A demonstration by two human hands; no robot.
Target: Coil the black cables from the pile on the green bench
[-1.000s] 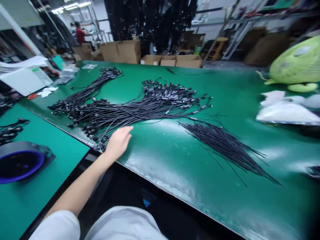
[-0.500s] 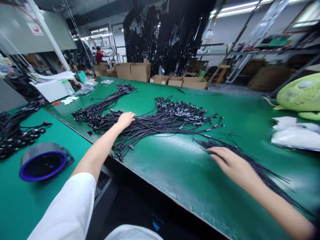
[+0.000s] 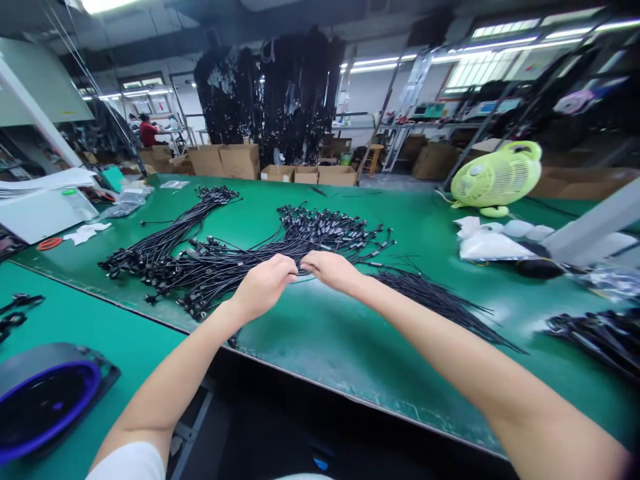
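Green workbench (image 3: 345,353) carries black cable bundles (image 3: 320,240) mid-frame; left hand (image 3: 263,287) and right hand (image 3: 333,271) meet curled above them, fingertips nearly touching, though whether they grasp any strands cannot be told.

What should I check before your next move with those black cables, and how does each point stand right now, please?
Left hand firmly on the black cable pile: cannot tell, the fingers hide any hold.
Right hand firmly on the cables: cannot tell, for the same reason.
Near connectors well inside the edge of the green work mat: not ok, they lie close to it.
Thin black wire bundle apart from the pile: cannot tell at its near end, beside the right forearm.
Green fan away from the hands: ok, it stands off to the right.
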